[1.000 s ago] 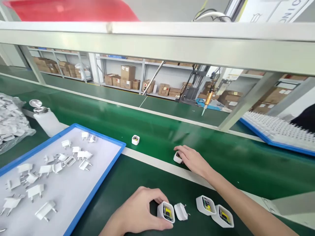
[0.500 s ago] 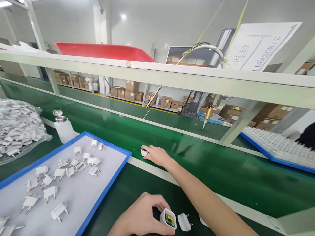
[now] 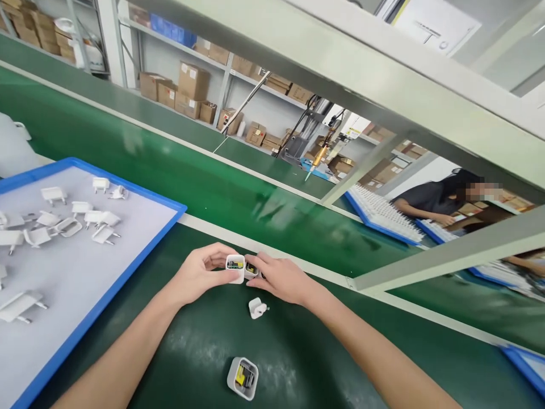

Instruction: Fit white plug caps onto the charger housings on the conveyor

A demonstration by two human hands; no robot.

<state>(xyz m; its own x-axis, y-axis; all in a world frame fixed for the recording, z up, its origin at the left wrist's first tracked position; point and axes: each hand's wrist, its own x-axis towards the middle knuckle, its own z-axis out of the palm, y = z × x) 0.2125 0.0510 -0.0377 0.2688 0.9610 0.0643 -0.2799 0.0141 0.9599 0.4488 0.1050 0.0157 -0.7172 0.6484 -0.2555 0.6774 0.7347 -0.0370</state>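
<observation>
- White rectangular tray with a raised blue rim (image 3: 145,210), white plastic two-pin plug pieces (image 3: 17,307) scattered on it
- Left hand (image 3: 196,274), right of the tray, grasping an open white rounded-square plastic housing (image 3: 235,267) with yellow and dark parts inside
- Lower open white housing (image 3: 242,379), right of the tray and well apart, resting on the dark green tabletop (image 3: 191,352)
- Second open white housing (image 3: 251,268), right of the tray, beside the first
- Loose white plug piece (image 3: 256,308), well right of the tray
- Right hand (image 3: 283,278), farther right of the tray, fingers closed around the second housing
</observation>
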